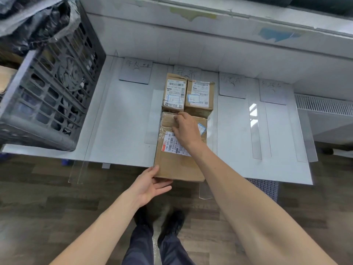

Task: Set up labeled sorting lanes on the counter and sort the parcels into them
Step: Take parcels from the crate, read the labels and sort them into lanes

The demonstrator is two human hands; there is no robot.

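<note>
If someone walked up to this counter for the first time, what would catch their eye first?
Two hands hold a large flat brown cardboard parcel in the second lane from the left of the white counter: the right hand rests on top, the left hand supports its near edge. Behind it two small brown cardboard boxes sit side by side, and a grey plastic crate holding black bags stands far left.

Both bare forearms reach forward, the left hand (150, 183) turned palm up with fingers straight and thumb raised, the right hand (186, 129) stretched farther ahead, palm down, its fingers laid nearly flat and together.
</note>
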